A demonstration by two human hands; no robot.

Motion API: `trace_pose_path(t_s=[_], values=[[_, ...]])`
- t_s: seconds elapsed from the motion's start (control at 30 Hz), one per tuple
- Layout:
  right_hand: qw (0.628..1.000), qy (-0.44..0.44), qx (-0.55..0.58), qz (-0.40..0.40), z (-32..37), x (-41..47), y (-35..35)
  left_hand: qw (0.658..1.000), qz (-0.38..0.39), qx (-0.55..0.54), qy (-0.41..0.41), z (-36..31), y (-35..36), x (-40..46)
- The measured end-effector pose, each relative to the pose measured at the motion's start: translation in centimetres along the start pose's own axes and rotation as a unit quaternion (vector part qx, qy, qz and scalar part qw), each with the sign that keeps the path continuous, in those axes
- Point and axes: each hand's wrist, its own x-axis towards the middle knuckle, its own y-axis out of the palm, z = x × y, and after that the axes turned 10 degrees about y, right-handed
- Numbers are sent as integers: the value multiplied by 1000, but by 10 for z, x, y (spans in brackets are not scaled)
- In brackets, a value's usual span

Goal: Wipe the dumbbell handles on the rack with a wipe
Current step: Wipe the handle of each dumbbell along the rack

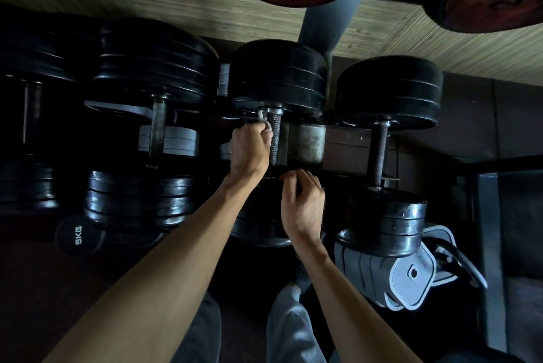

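Fingers, left: curled round a white wipe (265,122) and pressing it against the left side of the middle handle (275,139); left hand (249,149) sits just beside the bar, touching it through the wipe.
Fingers, right: curled down over the rim of the near plates (264,233) of the same dumbbell; right hand (302,204) holds no wipe. I cannot tell how firm the hold is.
View: head camera only, looking down; I log everything relative to the middle handle.
Task thing, place: the middle handle lies on the rack rail (346,145), between its far plates (277,77) and the near plates.
Axis: the long axis runs away from the person, far end up-frame, near end hidden behind the left wrist. Knurled, dull metal.
Neighbours: one handle to the left (157,127), smoother and blotchy; one to the right (379,148), knurled, well apart from both hands. Further left it is too dark to read.
Step in hand: I judge this as wiping the middle handle, wipe near the far collar.
Progress: I cannot tell which handles are done; no visible wet sheen.
Next move calls for: sliding the wipe along the axis toward the near plates, wrapping round the bar to reach its underside, while the right hand steadies the dumbbell against rolling.
Risk: knurling may snag and shred the wipe.
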Motion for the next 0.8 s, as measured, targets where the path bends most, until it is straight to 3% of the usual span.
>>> trace_pose_path(t_s=[0.1,0.3,0.57,0.8], values=[[1000,9,4,3,1,0,-1,999,-32,-40,-14,-3,2,0],[1000,7,3,-1,1,-1,0,998,49,-26,23,7,-9,-22],[1000,-1,8,7,2,0,-2,995,-6,-34,93,7,-8,7],[1000,5,8,14,1,-1,-2,990,5,23,140,17,-1,-13]])
